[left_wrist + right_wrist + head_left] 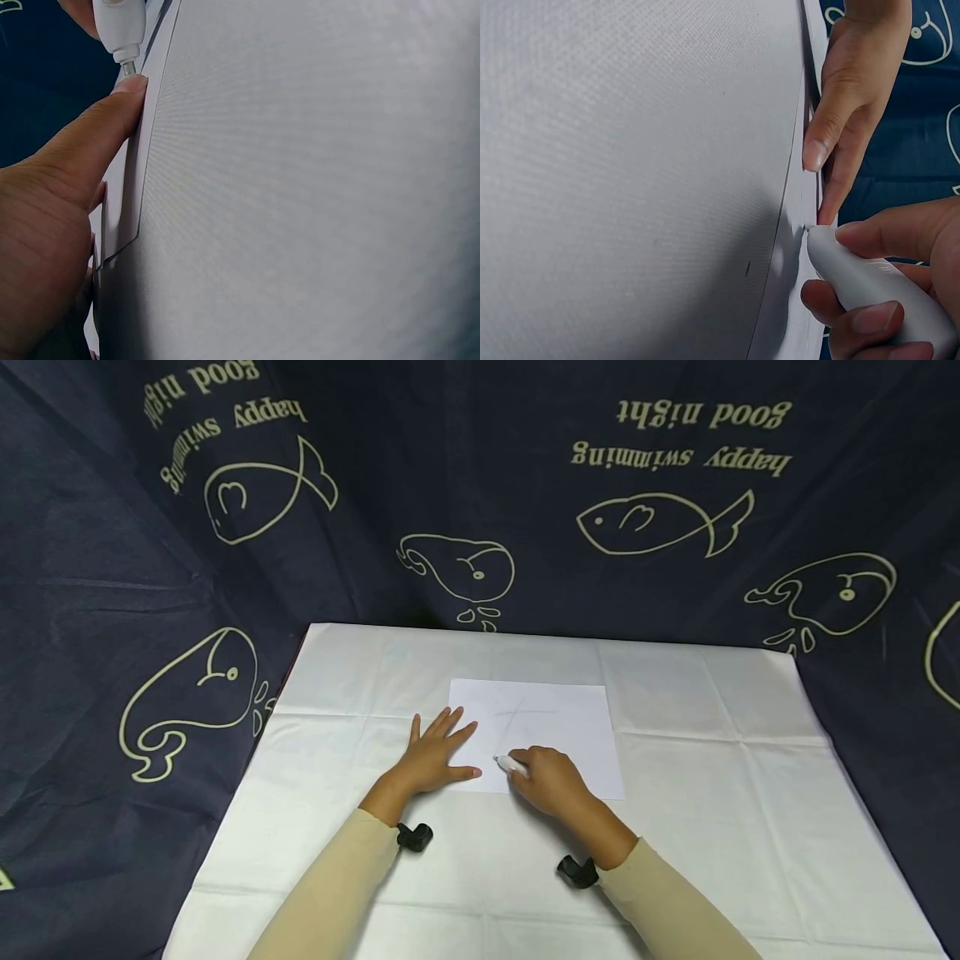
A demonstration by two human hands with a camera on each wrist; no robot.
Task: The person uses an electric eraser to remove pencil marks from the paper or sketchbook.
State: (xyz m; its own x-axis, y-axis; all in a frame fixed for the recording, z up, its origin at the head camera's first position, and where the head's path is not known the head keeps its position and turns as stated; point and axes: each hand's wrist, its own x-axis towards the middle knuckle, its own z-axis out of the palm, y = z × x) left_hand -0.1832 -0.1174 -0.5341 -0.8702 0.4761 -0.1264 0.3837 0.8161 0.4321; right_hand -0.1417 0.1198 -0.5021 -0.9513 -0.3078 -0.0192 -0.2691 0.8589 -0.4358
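Observation:
A sheet of white paper (577, 727) lies on the white-covered table, with faint grey crossing lines near its upper middle. My left hand (429, 758) is spread with straight fingers over the sheet's left edge, thumb toward the middle. My right hand (551, 779) grips a thick white pen-shaped tool (513, 766), its narrow tip pointing left, low over the sheet. In the right wrist view, thumb and fingers wrap the smooth body of the tool (881, 289). A slim metal end shows on the tool (120, 30) in the left wrist view, overlapping the left thumb's tip (133, 84).
A white cloth (720, 793) with fold creases covers the table around the sheet. Dark blue fabric (450, 460) printed with fish and whales hangs behind and beside the table. Small black devices (415, 837) sit at both wrists.

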